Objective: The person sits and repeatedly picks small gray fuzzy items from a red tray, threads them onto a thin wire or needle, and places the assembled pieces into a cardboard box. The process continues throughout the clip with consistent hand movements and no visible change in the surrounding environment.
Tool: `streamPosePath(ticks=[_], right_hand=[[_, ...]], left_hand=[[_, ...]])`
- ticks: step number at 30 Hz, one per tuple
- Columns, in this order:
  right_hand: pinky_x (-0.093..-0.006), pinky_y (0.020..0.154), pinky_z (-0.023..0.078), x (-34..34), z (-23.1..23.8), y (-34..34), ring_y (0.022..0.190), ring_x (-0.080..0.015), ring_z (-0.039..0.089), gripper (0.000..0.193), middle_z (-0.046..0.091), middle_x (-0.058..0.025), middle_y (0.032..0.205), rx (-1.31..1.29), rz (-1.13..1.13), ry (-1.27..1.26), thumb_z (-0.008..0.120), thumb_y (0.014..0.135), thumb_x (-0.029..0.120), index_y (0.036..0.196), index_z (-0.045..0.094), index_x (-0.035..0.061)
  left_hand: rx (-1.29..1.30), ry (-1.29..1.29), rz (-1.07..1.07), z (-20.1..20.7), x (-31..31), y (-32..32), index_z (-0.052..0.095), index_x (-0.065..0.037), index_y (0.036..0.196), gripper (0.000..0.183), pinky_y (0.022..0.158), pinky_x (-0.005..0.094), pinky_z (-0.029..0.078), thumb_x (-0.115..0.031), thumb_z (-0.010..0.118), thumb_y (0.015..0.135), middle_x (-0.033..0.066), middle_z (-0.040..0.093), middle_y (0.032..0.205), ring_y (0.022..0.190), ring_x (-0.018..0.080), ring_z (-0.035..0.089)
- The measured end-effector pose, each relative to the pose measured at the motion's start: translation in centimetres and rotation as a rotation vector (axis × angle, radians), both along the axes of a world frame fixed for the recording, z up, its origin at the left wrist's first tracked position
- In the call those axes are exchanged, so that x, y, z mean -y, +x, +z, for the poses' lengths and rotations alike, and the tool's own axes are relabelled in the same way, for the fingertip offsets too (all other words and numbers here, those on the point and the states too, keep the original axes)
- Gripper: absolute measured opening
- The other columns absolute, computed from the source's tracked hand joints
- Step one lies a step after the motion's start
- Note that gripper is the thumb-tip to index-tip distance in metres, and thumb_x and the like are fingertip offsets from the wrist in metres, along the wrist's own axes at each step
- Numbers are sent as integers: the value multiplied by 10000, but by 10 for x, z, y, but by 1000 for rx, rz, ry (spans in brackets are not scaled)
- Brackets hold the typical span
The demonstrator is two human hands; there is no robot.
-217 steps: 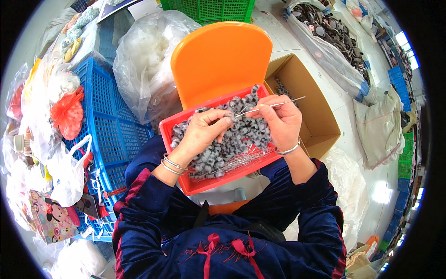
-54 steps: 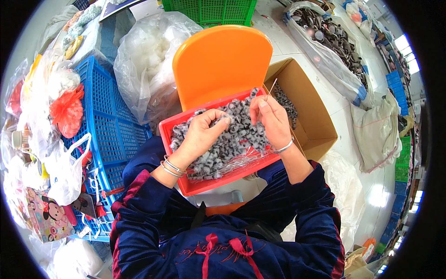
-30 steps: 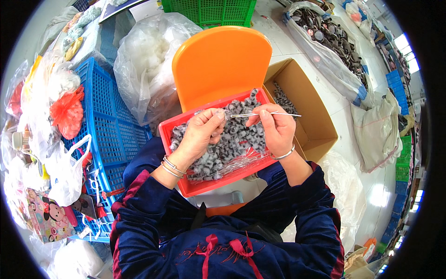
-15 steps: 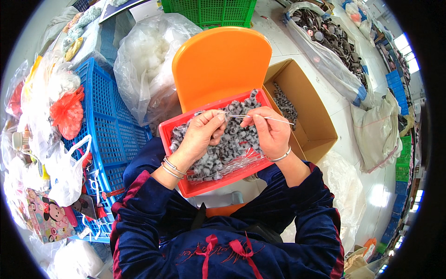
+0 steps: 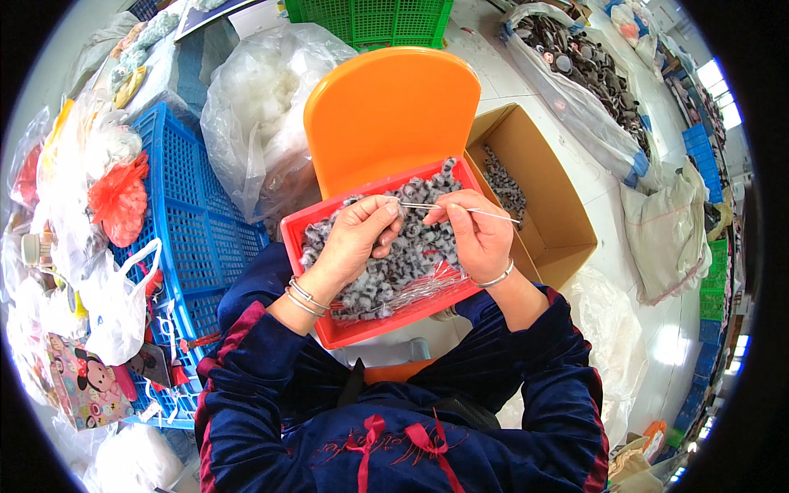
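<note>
The right hand (image 5: pixel 483 238) is pinching a wire (image 5: pixel 421 205) over the fluff (image 5: pixel 427 238) in the red tray (image 5: pixel 362 330) — the left hand (image 5: pixel 355 234) is pinching narrowly near the wire's tip, but what it is holding is not showing clearly.

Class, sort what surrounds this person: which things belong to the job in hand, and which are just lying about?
Apparently part of the job:
- thin metal tool in the right hand
- fluffy grey-and-black pieces
- thin wires
- red tray
- perhaps the cardboard box holding similar pieces

Apparently just lying about:
- blue plastic crate
- green plastic crate
- red plastic bag
- white carrier bag
</note>
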State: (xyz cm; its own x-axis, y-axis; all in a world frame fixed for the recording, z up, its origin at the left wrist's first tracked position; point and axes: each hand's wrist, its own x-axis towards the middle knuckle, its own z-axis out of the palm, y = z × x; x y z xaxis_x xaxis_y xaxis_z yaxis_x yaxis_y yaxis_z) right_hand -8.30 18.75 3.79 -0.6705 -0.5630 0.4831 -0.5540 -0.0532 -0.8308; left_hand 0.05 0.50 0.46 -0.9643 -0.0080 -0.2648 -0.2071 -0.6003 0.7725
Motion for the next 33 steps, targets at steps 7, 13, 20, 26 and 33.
streamPosePath(ticks=[7,13,20,26,33], right_hand=[[-270,639,529,1,1,-4,711,-168,669,201,671,-96,818,486,7,-17,506,989,119,946,617,-44],[-276,647,531,-8,1,-23,702,-183,664,239,654,-105,815,708,98,88,495,998,157,942,607,-47],[-272,657,553,-5,3,-14,707,-170,675,204,663,-116,837,335,81,4,512,988,92,944,623,-74],[-266,646,550,-7,-2,-11,697,-171,679,194,664,-110,797,385,49,-53,509,987,87,946,617,-69],[-273,642,543,-7,3,-11,685,-172,668,199,654,-113,786,283,64,14,500,987,84,935,617,-68]], left_hand=[[36,-169,-8,-1,2,0,658,-63,945,149,490,178,364,-206,617,952,-30,599,750,578,25,466],[-40,-525,-93,2,4,0,683,-11,985,161,514,192,423,-155,638,929,0,639,751,590,44,530],[-41,-267,-34,4,7,-1,663,23,1043,204,542,195,451,-142,636,926,16,650,801,607,46,543],[-77,-385,-107,7,10,-2,659,12,1057,196,578,192,471,-131,624,929,11,657,825,646,43,558],[-18,-310,-89,5,11,-2,659,20,1071,194,584,214,486,-112,619,934,43,675,837,646,75,583]])
